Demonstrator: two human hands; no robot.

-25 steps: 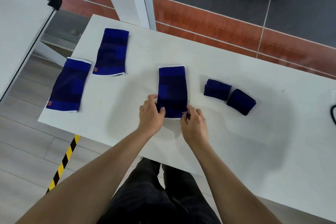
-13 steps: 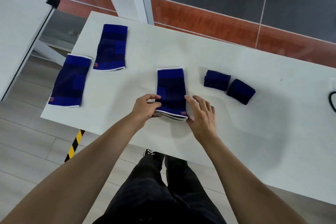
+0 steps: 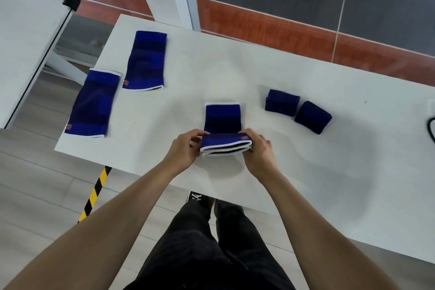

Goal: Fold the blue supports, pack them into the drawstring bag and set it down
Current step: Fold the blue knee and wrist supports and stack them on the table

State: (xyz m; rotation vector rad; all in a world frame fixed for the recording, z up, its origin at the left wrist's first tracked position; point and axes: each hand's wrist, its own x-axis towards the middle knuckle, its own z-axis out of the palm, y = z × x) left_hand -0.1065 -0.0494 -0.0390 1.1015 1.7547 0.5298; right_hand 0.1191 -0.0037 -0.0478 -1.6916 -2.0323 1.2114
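Head view looks down on a white tabletop [image 3: 270,73] where a person stands folding blue supports. The left hand [image 3: 182,152] and the right hand [image 3: 260,150] hold the near end of the middle support [image 3: 223,122] from either side; that end is lifted off the tabletop and turned back toward the far end, so its white-trimmed openings face the camera in stacked layers. Fingers of the left hand [image 3: 195,133] curl over the left edge of the raised fold and pinch it, and fingers of the right hand [image 3: 249,133] curl round the right edge beside a small orange logo. The far half of this support lies flat on the tabletop, its white rim pointing away from the person.

Two flat supports lie well to the left: the far left support [image 3: 147,60] sits lengthwise near the back edge, and the near left support [image 3: 93,103] lies just beside it, closer to the left front corner (each shows an orange mark at its near corner). To the right of the hands sit two folded supports [image 3: 297,110], compact dark blue bundles touching or almost touching each other. A black cable [image 3: 430,128] curves at the right edge of the view. Below the tabletop are dark trousers, a shoe, and a strip of yellow-and-black floor tape [image 3: 94,194].
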